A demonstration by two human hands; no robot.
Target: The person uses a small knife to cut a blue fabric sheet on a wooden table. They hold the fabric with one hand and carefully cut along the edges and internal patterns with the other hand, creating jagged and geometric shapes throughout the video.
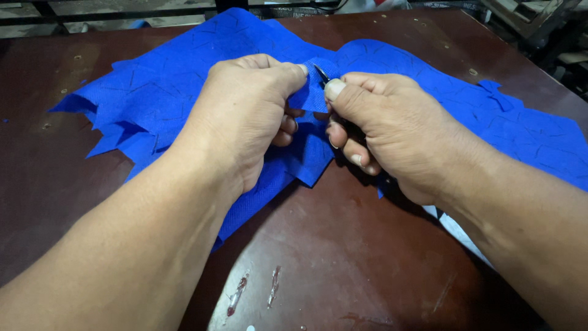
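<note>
Fig.: head view, both hands working at centre of a dark brown table (pixel 380 257).

Your left hand (pixel 245 116) is closed in a pinch: thumb & fingertips clamp a raised fold of the blue fabric (pixel 153 98), lifting it off the sheet so the edge stands clear and taut. Remaining fingers curl under, supporting the cloth from below.

Your right hand (pixel 392 132) is closed round a small cutting tool (pixel 321 73); only its dark pointed tip shows, poking out above the thumb, just beside the left fingertips. Thumb presses on top, prob. to steady the tip; handle is hidden in the palm, so tool type can't be told for sure (small snips or a blade). Tip sits right at the pinched fold, touching or nearly so; can't tell which.

Fabric: wide, jagged-edged sheet spread across the far half of the table, from left edge region to far right, marked w/ dark drawn outlines. Part of it bunches under and between both hands, w/ a corner hanging toward you below the left wrist. Holding the fold up keeps the tool tip off the layers underneath.

Also in view: pale scuffs & reddish smears (pixel 237 297) on the near tabletop; a white strip (pixel 465 233) under your right forearm.
</note>
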